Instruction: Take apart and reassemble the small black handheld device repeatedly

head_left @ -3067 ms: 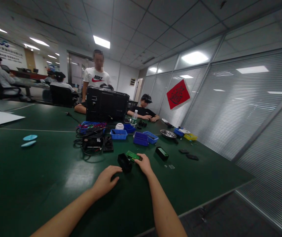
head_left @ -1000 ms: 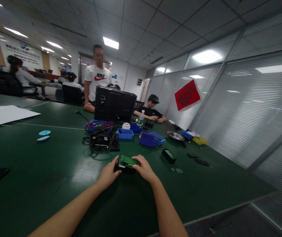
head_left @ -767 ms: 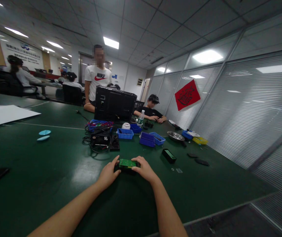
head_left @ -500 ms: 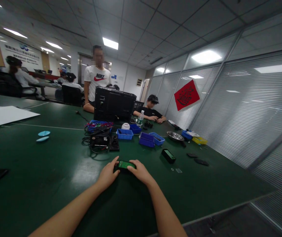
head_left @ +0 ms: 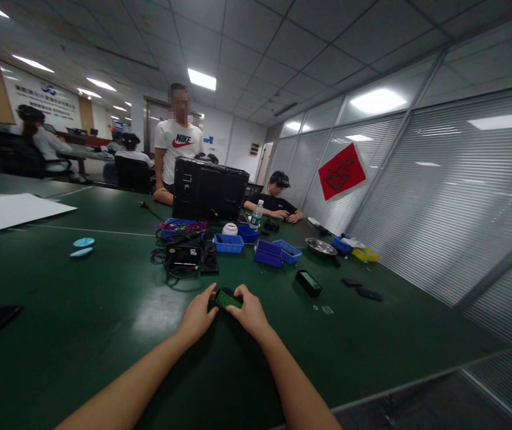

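Note:
Between my two hands is a green circuit board in what looks like a dark case, just above or on the green table. My left hand grips its left end, thumb in front and fingers behind. On the right end, my right hand is closed with the thumb over the near corner. The fingertips behind the board are partly hidden. To the right stands a black box with a green board or screen in its top. A small ring and a clear square piece lie in front of it.
Beyond my hands are a black power unit with cables, blue bins, a monitor and a bottle. A metal bowl and flat black pieces lie right. Two people are across the table.
The board has tilted, its right end turning down and toward me. My right hand has shifted slightly, with its fingers more bent. My left hand keeps its grip.

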Demonstrator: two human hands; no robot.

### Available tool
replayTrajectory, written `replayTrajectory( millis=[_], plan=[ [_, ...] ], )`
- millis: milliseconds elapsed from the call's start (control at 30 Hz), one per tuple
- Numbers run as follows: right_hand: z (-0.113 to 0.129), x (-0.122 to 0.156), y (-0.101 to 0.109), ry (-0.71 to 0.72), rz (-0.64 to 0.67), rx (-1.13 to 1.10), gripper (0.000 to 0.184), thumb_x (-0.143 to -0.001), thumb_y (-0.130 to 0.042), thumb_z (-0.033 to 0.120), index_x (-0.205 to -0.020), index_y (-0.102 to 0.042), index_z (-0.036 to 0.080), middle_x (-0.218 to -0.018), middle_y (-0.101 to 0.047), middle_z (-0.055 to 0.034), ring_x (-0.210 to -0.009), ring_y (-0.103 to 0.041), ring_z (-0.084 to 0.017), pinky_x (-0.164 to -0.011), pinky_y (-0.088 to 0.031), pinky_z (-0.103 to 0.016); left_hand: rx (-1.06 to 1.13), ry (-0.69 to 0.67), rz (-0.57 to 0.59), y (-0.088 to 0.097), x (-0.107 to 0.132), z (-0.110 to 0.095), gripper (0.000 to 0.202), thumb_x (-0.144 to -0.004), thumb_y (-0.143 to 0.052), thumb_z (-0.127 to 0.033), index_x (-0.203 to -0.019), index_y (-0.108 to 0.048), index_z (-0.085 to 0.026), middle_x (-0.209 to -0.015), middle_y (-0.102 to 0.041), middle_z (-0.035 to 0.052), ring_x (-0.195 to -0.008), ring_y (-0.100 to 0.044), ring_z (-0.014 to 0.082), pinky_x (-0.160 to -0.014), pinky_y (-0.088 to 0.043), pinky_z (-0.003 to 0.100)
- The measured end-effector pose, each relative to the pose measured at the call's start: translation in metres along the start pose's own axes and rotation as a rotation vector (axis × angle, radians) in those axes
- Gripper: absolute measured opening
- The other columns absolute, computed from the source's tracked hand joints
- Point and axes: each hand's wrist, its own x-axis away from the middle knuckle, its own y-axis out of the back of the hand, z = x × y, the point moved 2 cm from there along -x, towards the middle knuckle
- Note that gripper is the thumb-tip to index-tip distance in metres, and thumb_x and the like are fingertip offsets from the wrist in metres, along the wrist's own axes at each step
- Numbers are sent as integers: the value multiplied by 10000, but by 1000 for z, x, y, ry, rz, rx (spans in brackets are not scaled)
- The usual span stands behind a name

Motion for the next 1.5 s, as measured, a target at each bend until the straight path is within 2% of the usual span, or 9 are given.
replayTrajectory(
  millis=[100, 200, 400, 567, 767, 933, 1133, 1267, 1500],
  plan=[
    [-5, -3, 1, -103, -119, 132, 292, -688, -585, 300, -963, -513, 228, -978, -563, -64, -909, -512, -215, -755, -380, -305, -1, 17, -18, 1, 0, -1, 601, -719, -505, -179, -1295, -334, -170, -1140, -575, 74, -1006, -539, 163, -903, -365, 292],
    [-11, -4, 5, -211, -83, 239, 495, -724, -534, 383, -1163, -458, 170, -1137, -516, -130, -1047, -473, -258, -815, -377, -341, 2, 20, -22, 1, 0, 0, 595, -721, -511, -185, -1291, -340, -166, -1132, -579, 67, -992, -542, 158, -900, -370, 287],
    [-15, -3, 11, -334, 23, 331, 610, -726, -509, 316, -1286, -363, 123, -1097, -566, -135, -995, -527, -249, -754, -406, -318, 19, 45, -7, 3, 0, -2, 596, -728, -512, -183, -1297, -333, -185, -1134, -576, 50, -1011, -535, 161, -917, -370, 292],
    [-3, -1, 4, -116, -137, 528, 443, -727, -517, 198, -1161, -499, 112, -1065, -584, -137, -965, -512, -247, -798, -381, -341, 16, 50, -7, 2, 0, -3, 590, -727, -517, -190, -1291, -344, -180, -1129, -578, 51, -1008, -537, 168, -913, -375, 292],
    [21, 8, -23, 207, -175, 719, 425, -786, -467, 168, -1198, -473, 62, -1178, -511, -216, -987, -467, -284, -789, -351, -420, 20, 35, -18, -1, -1, 1, 581, -724, -509, -195, -1283, -352, -172, -1125, -580, 59, -1008, -540, 167, -913, -377, 299],
    [39, 17, -29, 302, -160, 592, 454, -764, -522, 333, -1148, -527, 90, -1167, -521, -192, -997, -446, -293, -812, -333, -440, 40, 15, -23, -2, -3, 5, 566, -726, -451, -141, -1283, -351, -159, -1118, -587, 68, -1023, -535, 158, -928, -364, 298],
    [7, 1, -1, -4, -368, 144, 322, -820, -380, 236, -1035, -602, 149, -1052, -572, -110, -988, -490, -206, -876, -358, -336, 20, 13, -25, -2, -2, 5, 567, -720, -451, -133, -1279, -357, -145, -1115, -590, 73, -1007, -541, 146, -918, -368, 276],
    [-24, -12, -5, -234, -229, -163, 380, -811, -367, 269, -1060, -599, 102, -1060, -588, -133, -1013, -526, -208, -898, -378, -322, 22, 21, -31, 2, 0, -1, 521, -765, -464, -278, -1265, -386, -154, -1109, -596, 79, -986, -557, 168, -900, -390, 301],
    [-6, -10, -40, -188, -53, -414, 416, -760, -456, 291, -1137, -555, 146, -994, -633, -78, -883, -593, -195, -809, -453, -326, -47, -138, -30, 0, 3, -6, 613, -710, -542, -427, -1263, -425, -191, -1346, -396, 102, -1217, -387, 224, -1015, -293, 355]
  ],
)
